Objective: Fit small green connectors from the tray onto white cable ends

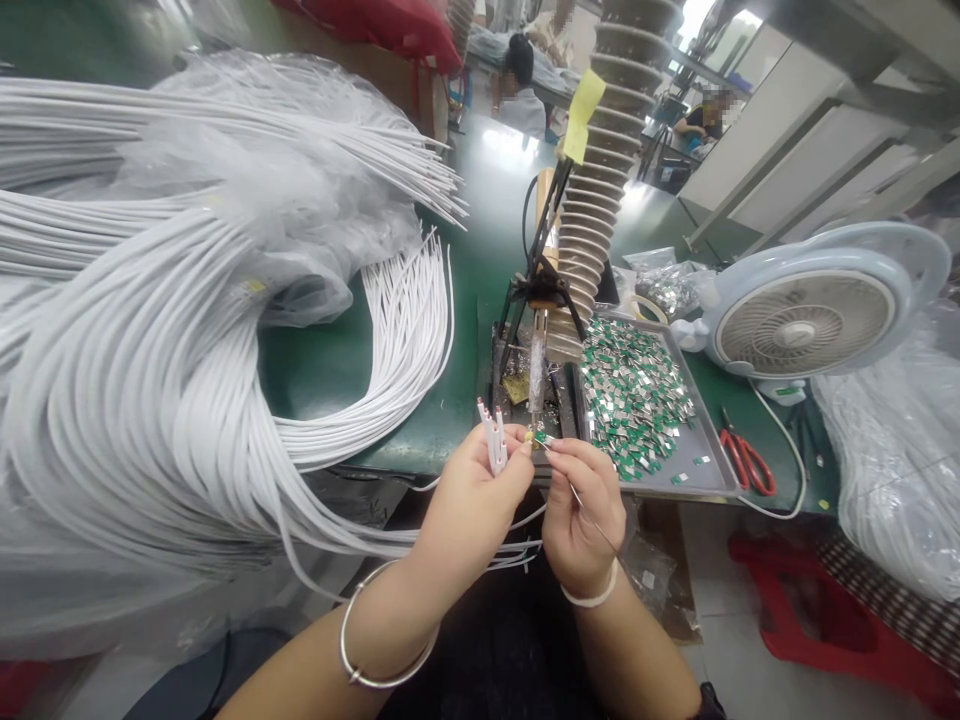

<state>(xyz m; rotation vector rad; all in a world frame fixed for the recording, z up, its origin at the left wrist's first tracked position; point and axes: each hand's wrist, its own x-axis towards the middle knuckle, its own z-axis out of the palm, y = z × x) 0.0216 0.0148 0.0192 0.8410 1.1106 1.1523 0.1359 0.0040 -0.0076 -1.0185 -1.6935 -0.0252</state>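
Observation:
My left hand [471,495] is shut on several white cables [493,443], whose split ends stick up past my fingers. My right hand [581,512] pinches a thin metal tool [592,522], probably tweezers, and a tiny green circuit board [541,438] sits at my fingertips. The two hands nearly touch. Just beyond them, a soldering iron [537,375] hangs tip-down in a black stand [541,285]. A metal tray [637,400] holds several small green-and-silver boards in a loose heap to the right of the iron.
A huge bundle of white cables [150,350] in clear plastic fills the left of the green workbench [480,190]. A white fan [795,325], red-handled scissors [746,462] and a ribbed duct [600,190] stand nearby. Co-workers sit farther back.

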